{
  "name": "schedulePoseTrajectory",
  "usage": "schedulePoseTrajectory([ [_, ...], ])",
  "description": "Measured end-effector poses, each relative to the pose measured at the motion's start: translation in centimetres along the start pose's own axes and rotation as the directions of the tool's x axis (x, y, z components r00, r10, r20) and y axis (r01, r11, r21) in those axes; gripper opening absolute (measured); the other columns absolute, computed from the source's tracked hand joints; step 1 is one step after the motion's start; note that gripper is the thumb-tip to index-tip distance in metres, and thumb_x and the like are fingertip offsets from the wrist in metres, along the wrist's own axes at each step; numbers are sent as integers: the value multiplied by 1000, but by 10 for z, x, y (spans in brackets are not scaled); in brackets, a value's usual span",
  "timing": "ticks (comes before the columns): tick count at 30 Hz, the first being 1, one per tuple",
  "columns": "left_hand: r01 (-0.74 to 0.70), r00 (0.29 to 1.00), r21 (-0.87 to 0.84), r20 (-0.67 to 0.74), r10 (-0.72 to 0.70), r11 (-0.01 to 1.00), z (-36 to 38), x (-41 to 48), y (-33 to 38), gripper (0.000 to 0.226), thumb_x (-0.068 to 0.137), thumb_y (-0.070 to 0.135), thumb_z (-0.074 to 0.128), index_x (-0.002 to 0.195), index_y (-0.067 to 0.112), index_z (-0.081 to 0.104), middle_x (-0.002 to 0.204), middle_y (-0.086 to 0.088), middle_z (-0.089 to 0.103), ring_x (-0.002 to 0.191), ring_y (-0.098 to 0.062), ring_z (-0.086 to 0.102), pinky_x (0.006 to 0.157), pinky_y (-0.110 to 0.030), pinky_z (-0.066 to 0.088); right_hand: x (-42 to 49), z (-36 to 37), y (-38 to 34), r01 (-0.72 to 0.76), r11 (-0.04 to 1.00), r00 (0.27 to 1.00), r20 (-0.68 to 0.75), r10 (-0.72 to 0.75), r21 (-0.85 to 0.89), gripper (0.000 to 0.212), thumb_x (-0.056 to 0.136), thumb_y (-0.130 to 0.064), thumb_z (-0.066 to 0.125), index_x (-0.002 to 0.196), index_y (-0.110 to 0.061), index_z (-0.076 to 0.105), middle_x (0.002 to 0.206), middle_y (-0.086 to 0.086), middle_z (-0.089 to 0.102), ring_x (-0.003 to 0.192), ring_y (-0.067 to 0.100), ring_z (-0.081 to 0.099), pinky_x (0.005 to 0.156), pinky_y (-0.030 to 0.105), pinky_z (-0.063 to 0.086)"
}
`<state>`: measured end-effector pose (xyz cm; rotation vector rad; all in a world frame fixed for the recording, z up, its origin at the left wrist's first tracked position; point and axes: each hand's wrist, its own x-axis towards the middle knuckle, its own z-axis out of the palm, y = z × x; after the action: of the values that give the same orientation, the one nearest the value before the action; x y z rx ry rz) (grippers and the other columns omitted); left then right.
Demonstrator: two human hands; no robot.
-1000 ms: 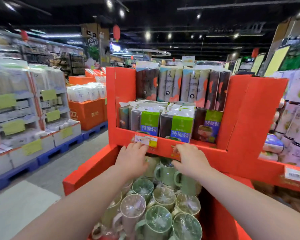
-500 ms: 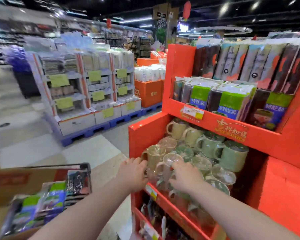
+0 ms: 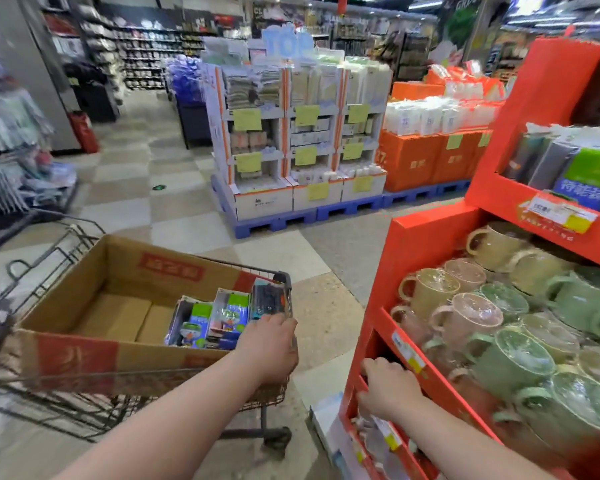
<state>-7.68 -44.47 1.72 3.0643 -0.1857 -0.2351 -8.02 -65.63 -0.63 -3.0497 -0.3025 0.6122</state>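
Hazard: film-wrapped mugs [image 3: 471, 313] piled loose on red display stand [image 3: 426, 244], directly above right hand [image 3: 388, 389] whose fingers curl over the stand's lower shelf lip, may topple if jolted; left hand [image 3: 267, 348], left of the stand, clasps cart [image 3: 283, 279] rim beside boxed packs [image 3: 229, 313].

Right hand [image 3: 388, 389] fingertips hidden in red stand [image 3: 426, 244], left hand [image 3: 269, 348] fingers blurred at cart [image 3: 280, 276] rim

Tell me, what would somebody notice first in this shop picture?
The bright red stand on the right, stacked with shiny wrapped mugs in green, pink and beige. Then the cardboard box in the trolley at lower left, holding colourful packs, with the left hand beside them and the right hand at the stand's lower shelf.
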Motion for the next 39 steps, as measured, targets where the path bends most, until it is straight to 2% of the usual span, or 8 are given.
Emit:
schedulePoseTrajectory([
  [3,42,998,0,44,-42,999,3,-12,-43,53,90,35,51,138,20,38,139,-4,45,127,-27,42,104,-43,37,19,-14,-46,27,999,999,-36,-26,23,40,90,-34,53,127,-21,49,128,4,53,117,28,51,87,37,42],
  [8,89,984,15,151,-90,996,17,-32,-120,56,90,39,52,140,19,37,143,-7,41,129,-29,41,103,-45,40,45,-47,-132,99,994,988,-126,-92,51,39,89,-37,51,125,-23,51,129,5,55,117,30,54,94,38,45],
  [13,90,973,11,215,-90,996,33,-45,-187,57,90,39,53,140,19,36,141,-6,42,130,-28,40,104,-44,40,78,-73,-208,116,991,970,-224,-99,61,40,88,-40,55,123,-22,52,125,5,59,114,29,56,89,37,49],
  [17,82,964,34,252,-88,996,45,-45,-224,57,91,40,51,141,18,35,141,-7,41,130,-28,39,104,-43,38,98,-93,-243,119,989,958,-270,-91,88,37,84,-33,57,118,-20,53,124,8,58,115,29,56,86,35,46],
  [22,48,955,26,293,-54,999,59,-35,-241,57,90,40,51,141,18,36,139,-7,42,129,-28,39,105,-42,36,121,-101,-258,117,990,951,-297,-88,82,38,87,-34,55,122,-20,52,126,6,57,115,29,55,85,36,46],
  [27,30,964,15,265,-33,999,51,-3,-249,57,92,39,50,143,19,34,145,-6,39,133,-27,37,108,-42,34,158,-82,-257,128,986,971,-214,-103,103,36,86,-32,58,119,-21,52,124,5,57,113,28,55,80,34,43],
  [34,104,972,13,212,-104,995,27,79,-271,54,92,35,49,142,19,35,141,-4,43,131,-26,40,104,-40,38,224,-37,-248,178,982,984,-15,-177,63,38,91,-38,54,123,-21,48,127,5,55,116,28,54,91,37,47],
  [39,162,973,15,165,-162,987,13,145,-286,58,92,39,50,144,18,34,145,-4,39,133,-25,38,106,-39,37,272,-7,-238,208,977,963,165,-214,54,40,91,-37,55,126,-20,47,129,6,53,118,30,52,94,38,44],
])
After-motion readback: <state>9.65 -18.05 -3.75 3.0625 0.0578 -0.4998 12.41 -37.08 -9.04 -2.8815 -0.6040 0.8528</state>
